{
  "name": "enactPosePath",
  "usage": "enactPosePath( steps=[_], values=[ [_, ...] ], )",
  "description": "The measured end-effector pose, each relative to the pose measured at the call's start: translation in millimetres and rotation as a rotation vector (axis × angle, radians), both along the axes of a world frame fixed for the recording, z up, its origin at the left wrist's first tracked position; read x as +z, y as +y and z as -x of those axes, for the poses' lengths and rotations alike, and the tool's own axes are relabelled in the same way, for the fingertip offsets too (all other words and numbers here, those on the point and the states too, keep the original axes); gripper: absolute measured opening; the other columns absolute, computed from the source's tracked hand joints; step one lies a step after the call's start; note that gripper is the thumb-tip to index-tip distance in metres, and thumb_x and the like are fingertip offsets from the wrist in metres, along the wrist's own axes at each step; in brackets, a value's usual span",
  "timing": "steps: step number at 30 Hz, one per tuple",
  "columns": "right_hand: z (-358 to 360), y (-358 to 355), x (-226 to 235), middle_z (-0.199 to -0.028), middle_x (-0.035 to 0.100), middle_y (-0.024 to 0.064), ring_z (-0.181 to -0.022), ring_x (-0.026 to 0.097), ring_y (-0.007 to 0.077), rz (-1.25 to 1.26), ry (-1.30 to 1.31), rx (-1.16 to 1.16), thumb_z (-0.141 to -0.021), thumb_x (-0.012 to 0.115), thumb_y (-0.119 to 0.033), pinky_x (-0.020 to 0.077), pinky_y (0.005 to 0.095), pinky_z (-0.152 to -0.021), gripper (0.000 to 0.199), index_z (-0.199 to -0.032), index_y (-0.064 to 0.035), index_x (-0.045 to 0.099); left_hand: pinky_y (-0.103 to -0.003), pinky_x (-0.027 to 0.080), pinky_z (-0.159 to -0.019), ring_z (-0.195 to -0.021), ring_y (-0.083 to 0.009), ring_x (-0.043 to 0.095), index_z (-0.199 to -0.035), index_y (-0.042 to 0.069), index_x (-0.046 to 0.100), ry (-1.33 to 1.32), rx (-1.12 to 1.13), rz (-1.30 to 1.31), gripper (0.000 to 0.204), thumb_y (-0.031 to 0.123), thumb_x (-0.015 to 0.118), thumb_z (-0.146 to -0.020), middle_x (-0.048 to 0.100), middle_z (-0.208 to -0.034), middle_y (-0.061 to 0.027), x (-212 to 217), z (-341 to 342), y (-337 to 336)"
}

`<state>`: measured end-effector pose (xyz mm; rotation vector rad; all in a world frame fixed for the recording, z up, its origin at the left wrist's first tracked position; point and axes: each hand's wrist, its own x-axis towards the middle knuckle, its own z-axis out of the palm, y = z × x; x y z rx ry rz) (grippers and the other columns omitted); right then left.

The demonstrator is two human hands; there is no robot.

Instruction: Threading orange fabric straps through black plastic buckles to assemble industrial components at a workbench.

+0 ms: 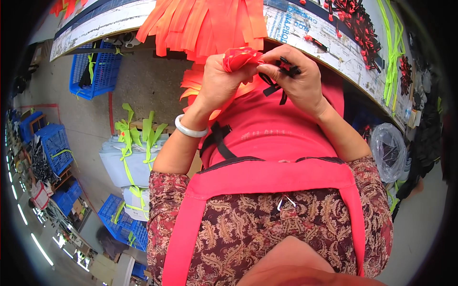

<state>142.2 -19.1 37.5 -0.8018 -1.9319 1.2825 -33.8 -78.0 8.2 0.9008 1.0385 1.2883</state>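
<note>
My left hand (pixel 217 83) is closed around a bunched bundle of red-orange fabric strips (pixel 241 58), held in front of the table edge. Close beside it, my right hand (pixel 307 81) pinches at the bundle's right end with thumb and forefinger. Several small black pieces with red parts (pixel 289 67) sit in that same hand, and black straps dangle below it. What exactly lies between the pinching fingertips is too small to make out. Long orange strips (pixel 200 24) hang over the table edge behind both hands, and more fall below the left hand.
A worn white table (pixel 95 32) curves across the top. At its right lie a heap of small black-and-red pieces (pixel 355 24) and yellow-green strips (pixel 393 57). Blue crates (pixel 106 66) and tied grey bundles (pixel 121 164) stand at left. Clear plastic (pixel 389 152) is at right.
</note>
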Motion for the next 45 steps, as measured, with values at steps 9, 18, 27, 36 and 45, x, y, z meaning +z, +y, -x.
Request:
enactPosePath(
  steps=[9, 18, 27, 36, 45],
  values=[
    [2.3, -4.7, -0.3, -0.081, 0.061, 0.0079, -0.07, 0.059, 0.0144, -0.214, 0.016, 0.016, -0.076, 0.075, 0.0, 0.0473, 0.0248, -0.061, 0.02, -0.092, -0.0011, 0.064, -0.023, 0.047, -0.059, -0.066, -0.0089, 0.058, -0.096, -0.004, 0.065, -0.061, -0.032, -0.011, 0.014, -0.004, 0.063, -0.082, 0.065, -0.076, -0.0042, -3.4, -2.1, -1.4],
    [2.6, -7.9, -6.4, -0.084, 0.063, 0.0069, -0.073, 0.059, 0.0135, -0.14, 0.094, -0.015, -0.076, 0.075, 0.0, 0.0481, 0.0248, -0.064, 0.019, -0.092, -0.0013, 0.064, -0.023, 0.047, -0.059, -0.068, -0.0083, 0.058, -0.092, 0.0, 0.069, -0.067, -0.089, 0.042, 0.011, -0.005, 0.063, -0.083, 0.064, -0.082, -0.0029, -6.9, -1.0, -2.4],
    [1.4, -6.5, -6.2, -0.079, 0.06, 0.0071, -0.069, 0.058, 0.0135, -0.165, 0.025, 0.019, -0.075, 0.075, 0.001, 0.0467, 0.0256, -0.059, 0.019, -0.091, -0.001, 0.064, -0.023, 0.047, -0.058, -0.068, -0.0088, 0.058, -0.09, -0.002, 0.068, -0.034, -0.072, -0.015, 0.01, -0.004, 0.062, -0.083, 0.065, -0.081, -0.0038, -8.9, -2.8, -2.0],
    [-0.4, -5.9, -10.3, -0.08, 0.06, 0.0053, -0.07, 0.056, 0.0103, -0.063, 0.015, 0.033, -0.077, 0.074, 0.001, 0.0458, 0.0241, -0.062, 0.02, -0.094, -0.0004, 0.064, -0.023, 0.048, -0.059, -0.066, -0.0098, 0.06, -0.097, -0.003, 0.066, 0.009, -0.044, -0.022, 0.016, -0.005, 0.063, -0.081, 0.066, -0.079, -0.0049, -11.7, -1.7, 0.1],
    [-1.6, -6.6, -3.7, -0.086, 0.062, 0.001, -0.078, 0.056, 0.0058, 0.1, -0.012, -0.023, -0.083, 0.071, -0.005, 0.0471, 0.0197, -0.07, 0.017, -0.098, -0.001, 0.063, -0.022, 0.046, -0.059, -0.068, -0.0082, 0.057, -0.098, 0.0, 0.069, 0.034, -0.015, -0.068, 0.015, 0.004, 0.069, -0.083, 0.062, -0.086, -0.003, -5.9, -2.1, 1.8]
  ],
)
